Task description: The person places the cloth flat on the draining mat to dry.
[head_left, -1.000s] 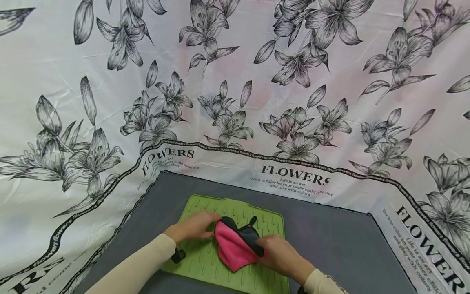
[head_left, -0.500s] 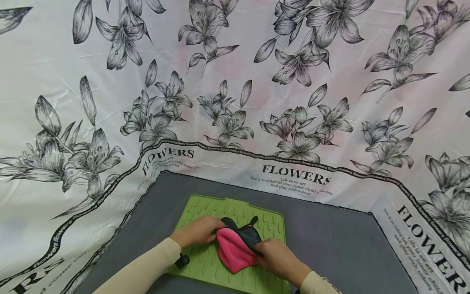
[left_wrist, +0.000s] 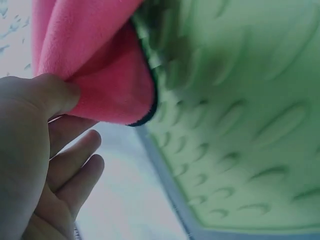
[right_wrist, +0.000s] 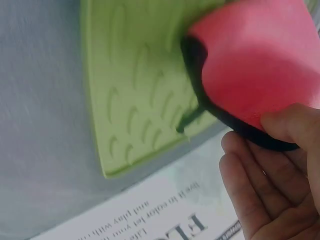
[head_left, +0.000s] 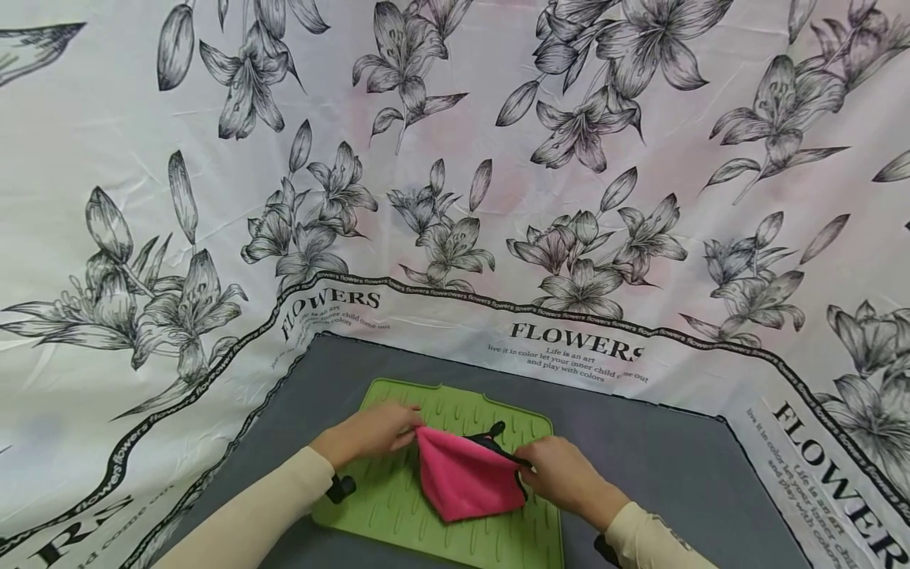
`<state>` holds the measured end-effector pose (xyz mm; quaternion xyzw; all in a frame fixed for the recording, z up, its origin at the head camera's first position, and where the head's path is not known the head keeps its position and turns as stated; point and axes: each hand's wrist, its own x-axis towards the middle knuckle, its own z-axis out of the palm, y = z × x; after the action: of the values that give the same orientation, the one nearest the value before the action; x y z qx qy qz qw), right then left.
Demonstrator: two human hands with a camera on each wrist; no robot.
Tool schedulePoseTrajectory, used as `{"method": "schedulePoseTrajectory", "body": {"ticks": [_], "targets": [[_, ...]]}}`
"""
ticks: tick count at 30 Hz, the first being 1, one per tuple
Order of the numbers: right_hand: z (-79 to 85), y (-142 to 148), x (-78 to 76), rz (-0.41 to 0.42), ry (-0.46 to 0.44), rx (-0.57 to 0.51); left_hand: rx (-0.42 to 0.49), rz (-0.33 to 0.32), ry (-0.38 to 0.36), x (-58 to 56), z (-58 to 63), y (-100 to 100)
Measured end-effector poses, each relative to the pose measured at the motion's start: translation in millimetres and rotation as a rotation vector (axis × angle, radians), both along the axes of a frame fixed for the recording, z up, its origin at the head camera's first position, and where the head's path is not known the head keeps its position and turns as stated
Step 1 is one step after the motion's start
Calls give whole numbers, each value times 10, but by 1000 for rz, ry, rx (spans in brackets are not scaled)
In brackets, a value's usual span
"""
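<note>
A fleecy pink cloth [head_left: 469, 480] with dark edging hangs spread between both hands, over a green ridged mat [head_left: 387, 506]. My left hand [head_left: 374, 433] pinches its upper left corner; in the left wrist view the thumb lies on the pink face of the cloth [left_wrist: 112, 82], the lower fingers loose below. At the upper right edge, my right hand [head_left: 566, 476] pinches the cloth between thumb and fingers, as the right wrist view shows, with dark edging [right_wrist: 235, 126] running past the fingertips. A small dark loop [head_left: 498, 429] sticks up behind the cloth, whose back is mostly hidden.
The mat lies on a grey tabletop [head_left: 640, 458]. White fabric printed with flowers [head_left: 455, 174] rises behind the table and along its sides. Dark wrist gear [head_left: 341, 488] shows by the left sleeve.
The cloth has been drawn wider and its dark top fold has turned back, so more pink faces me. My right hand has moved right and slightly up; the left has shifted slightly left.
</note>
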<state>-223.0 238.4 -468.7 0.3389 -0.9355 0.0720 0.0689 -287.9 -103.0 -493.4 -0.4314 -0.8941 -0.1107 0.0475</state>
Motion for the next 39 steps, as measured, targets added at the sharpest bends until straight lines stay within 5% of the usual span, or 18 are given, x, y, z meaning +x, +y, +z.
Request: {"method": "schedulePoseTrajectory", "body": {"ticks": [6, 12, 25, 39], "targets": [[172, 26, -109, -13, 57, -24, 18, 22, 43, -20, 261, -30], [245, 36, -219, -34, 89, -40, 50, 33, 87, -88, 368, -7], [67, 110, -269, -93, 90, -35, -25, 109, 30, -170, 281, -3], [-17, -26, -193, -21, 28, -5, -26, 52, -52, -103, 228, -162]]}}
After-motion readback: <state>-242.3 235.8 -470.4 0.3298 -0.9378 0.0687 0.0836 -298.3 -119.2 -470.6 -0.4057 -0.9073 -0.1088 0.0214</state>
